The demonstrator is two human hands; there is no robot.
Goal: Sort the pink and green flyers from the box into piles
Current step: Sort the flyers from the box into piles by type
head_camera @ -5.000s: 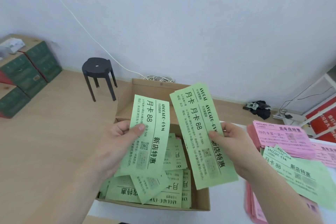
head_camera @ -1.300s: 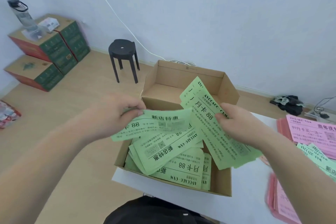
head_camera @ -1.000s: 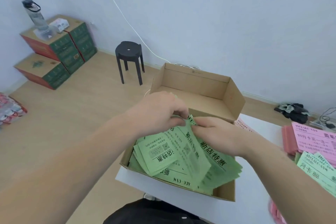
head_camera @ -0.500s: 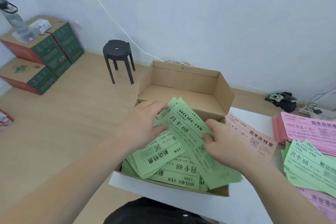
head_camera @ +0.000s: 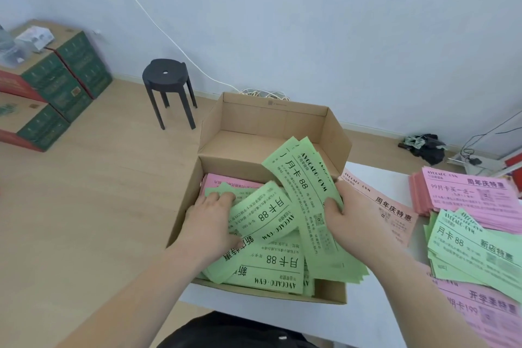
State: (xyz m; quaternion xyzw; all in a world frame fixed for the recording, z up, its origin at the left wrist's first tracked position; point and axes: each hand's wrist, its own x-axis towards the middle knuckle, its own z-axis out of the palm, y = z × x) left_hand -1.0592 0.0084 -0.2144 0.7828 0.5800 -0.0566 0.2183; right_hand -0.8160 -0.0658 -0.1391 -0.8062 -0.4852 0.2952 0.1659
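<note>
An open cardboard box [head_camera: 278, 118] sits on the white table's left edge, filled with loose green flyers [head_camera: 271, 265]. A pink flyer [head_camera: 226, 182] shows at its back left corner. My left hand [head_camera: 210, 223] is inside the box, gripping a curled green flyer [head_camera: 262, 213]. My right hand [head_camera: 346, 216] holds a small stack of green flyers [head_camera: 306, 192] tilted above the box. On the table to the right lie a green pile [head_camera: 477, 254], a pink pile [head_camera: 466, 192] behind it, another pink pile [head_camera: 488, 305] in front, and one pink flyer [head_camera: 387, 206] beside the box.
The white table [head_camera: 375, 316] bears the box and piles. A black stool [head_camera: 166, 79] stands on the wooden floor behind the box. Stacked green and red cartons [head_camera: 48, 85] are at the left wall. Cables and dark clutter [head_camera: 426, 144] lie at the far right.
My left hand has slid left and deeper into the box and gripped a curled green flyer, uncovering a pink flyer at the back. My right hand has lifted its green stack slightly.
</note>
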